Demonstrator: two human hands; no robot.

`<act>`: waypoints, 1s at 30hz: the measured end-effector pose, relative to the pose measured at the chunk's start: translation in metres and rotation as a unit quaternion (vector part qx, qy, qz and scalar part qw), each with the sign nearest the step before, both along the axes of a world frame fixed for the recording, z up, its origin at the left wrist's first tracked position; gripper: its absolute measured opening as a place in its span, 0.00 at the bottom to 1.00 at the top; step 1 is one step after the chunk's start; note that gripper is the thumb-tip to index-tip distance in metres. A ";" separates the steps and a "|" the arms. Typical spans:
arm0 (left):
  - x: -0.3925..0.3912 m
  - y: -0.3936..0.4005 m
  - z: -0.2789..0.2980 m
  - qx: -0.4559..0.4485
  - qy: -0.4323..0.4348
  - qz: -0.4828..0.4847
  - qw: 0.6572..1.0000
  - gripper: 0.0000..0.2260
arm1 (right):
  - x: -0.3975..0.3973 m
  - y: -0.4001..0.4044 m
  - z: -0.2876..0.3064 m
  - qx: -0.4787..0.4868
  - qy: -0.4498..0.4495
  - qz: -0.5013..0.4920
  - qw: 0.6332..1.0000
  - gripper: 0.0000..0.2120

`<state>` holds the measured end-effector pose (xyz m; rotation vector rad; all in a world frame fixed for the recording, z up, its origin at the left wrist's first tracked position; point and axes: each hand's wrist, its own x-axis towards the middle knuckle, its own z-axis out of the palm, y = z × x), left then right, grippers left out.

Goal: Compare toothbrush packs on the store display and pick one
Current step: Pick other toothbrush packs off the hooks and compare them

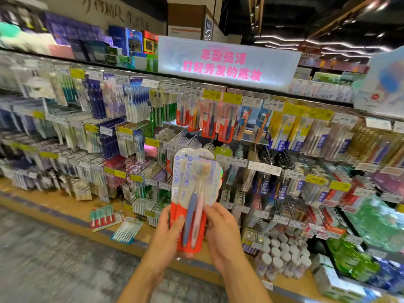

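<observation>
Two toothbrush packs (192,193) held upright, overlapped, in front of display (240,132) of hanging packs. Left hand (168,235) grips lower left edge, thumb across front; right hand (220,230) pinches lower right edge. Front pack shows blue and pink brushes, red base

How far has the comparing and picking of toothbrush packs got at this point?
Done: red-and-white toothbrush packs are off the display. In hand: left hand and right hand hold them fanned, apparently two or more. Left: settling on one and returning the rest to the hanging racks.
</observation>
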<state>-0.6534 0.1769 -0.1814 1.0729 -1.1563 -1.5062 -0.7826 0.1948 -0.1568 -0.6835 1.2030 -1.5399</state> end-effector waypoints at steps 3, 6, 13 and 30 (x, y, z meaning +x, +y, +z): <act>0.008 -0.004 -0.006 0.006 -0.013 -0.008 1.000 0.10 | 0.009 -0.005 -0.007 0.012 0.009 0.002 1.000 0.09; 0.013 -0.008 -0.013 0.022 -0.037 -0.031 0.999 0.10 | 0.014 -0.008 -0.018 0.033 0.011 -0.008 0.999 0.08; 0.015 -0.004 -0.039 0.087 -0.046 -0.065 0.993 0.10 | 0.018 -0.003 -0.039 0.093 0.004 -0.022 0.995 0.09; 0.003 0.015 -0.077 0.104 -0.009 -0.103 0.989 0.09 | 0.003 0.026 -0.065 0.101 -0.092 -0.079 0.987 0.09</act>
